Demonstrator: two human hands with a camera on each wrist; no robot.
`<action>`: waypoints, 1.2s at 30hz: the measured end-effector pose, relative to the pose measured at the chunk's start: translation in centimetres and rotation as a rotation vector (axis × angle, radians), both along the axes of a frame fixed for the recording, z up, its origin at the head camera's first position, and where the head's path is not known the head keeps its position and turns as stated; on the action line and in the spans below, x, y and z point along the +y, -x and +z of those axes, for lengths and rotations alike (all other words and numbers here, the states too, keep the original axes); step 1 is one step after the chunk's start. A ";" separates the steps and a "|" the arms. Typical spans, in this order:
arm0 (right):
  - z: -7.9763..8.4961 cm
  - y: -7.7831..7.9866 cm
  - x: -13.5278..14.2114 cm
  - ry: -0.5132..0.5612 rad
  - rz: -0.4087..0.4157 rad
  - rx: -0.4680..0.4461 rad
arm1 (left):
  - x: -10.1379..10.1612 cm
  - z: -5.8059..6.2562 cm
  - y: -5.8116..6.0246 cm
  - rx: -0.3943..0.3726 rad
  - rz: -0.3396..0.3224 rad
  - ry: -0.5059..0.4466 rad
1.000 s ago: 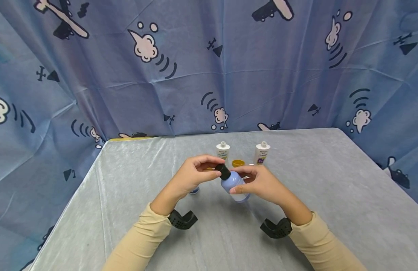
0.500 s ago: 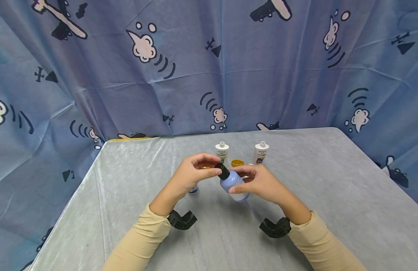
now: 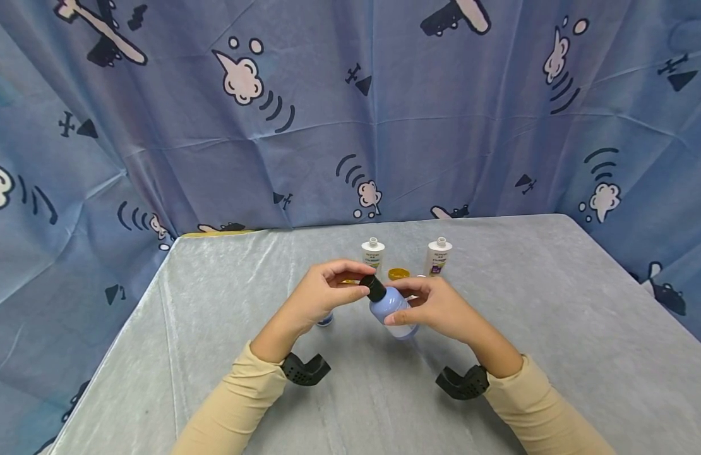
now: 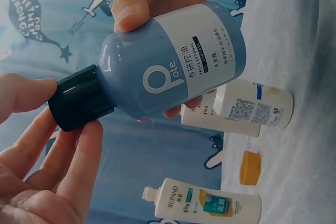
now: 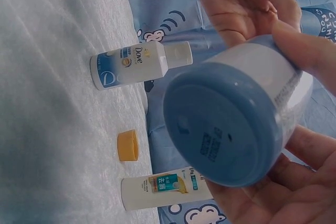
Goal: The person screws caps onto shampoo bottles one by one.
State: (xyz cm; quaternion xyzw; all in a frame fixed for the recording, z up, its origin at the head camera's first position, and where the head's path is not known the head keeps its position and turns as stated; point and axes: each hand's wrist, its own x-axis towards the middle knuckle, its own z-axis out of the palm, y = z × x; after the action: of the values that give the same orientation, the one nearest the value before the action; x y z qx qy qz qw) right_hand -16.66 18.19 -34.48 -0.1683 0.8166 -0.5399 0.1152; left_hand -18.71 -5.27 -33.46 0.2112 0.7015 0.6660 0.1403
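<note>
A light-blue shampoo bottle (image 3: 387,306) with a white label is held tilted above the table, its black cap (image 3: 373,287) pointing up and left. My left hand (image 3: 319,296) pinches that cap between thumb and fingertips. My right hand (image 3: 438,309) grips the bottle body, thumb on the near side and fingers behind. In the left wrist view the cap (image 4: 81,98) sits on the bottle's neck. The bottle's blue base (image 5: 220,124) faces the right wrist camera.
Two white bottles (image 3: 373,254) with bare necks stand behind the hands. Between them lies a yellow cap (image 3: 398,273). A white-and-blue Dove bottle (image 5: 128,65) stands behind my left hand. Another white bottle (image 4: 254,103) stands to the right. A patterned curtain (image 3: 350,126) hangs behind the grey-covered table (image 3: 214,354).
My left fingertips move slightly away and back at the cap, as in a small turning motion. The bottle and my right hand stay almost in place.
</note>
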 end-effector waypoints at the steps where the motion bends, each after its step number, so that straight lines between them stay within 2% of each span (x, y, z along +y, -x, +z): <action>1: 0.0 0.0 0.0 0.000 0.000 0.000 | 0.0 0.0 0.0 -0.002 -0.006 -0.002; 13: 0.0 0.0 -0.1 0.007 -0.005 -0.011 | -0.2 0.1 -0.2 0.029 -0.063 -0.023; 16: 0.1 0.0 0.0 -0.002 -0.005 -0.005 | -0.2 0.2 -0.2 0.018 -0.049 -0.013; 24: 0.1 0.0 -0.1 -0.006 -0.003 0.000 | 0.0 0.0 0.1 -0.009 0.056 0.041; 36: 0.0 -0.1 -0.1 -0.010 -0.002 0.013 | 0.0 0.0 0.0 -0.006 0.040 0.039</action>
State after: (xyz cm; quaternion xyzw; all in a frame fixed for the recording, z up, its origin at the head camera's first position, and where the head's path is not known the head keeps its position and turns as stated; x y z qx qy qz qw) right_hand -16.58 18.11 -34.50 -0.1702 0.8202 -0.5350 0.1102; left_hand -18.70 -5.26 -33.42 0.1924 0.7179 0.6556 0.1333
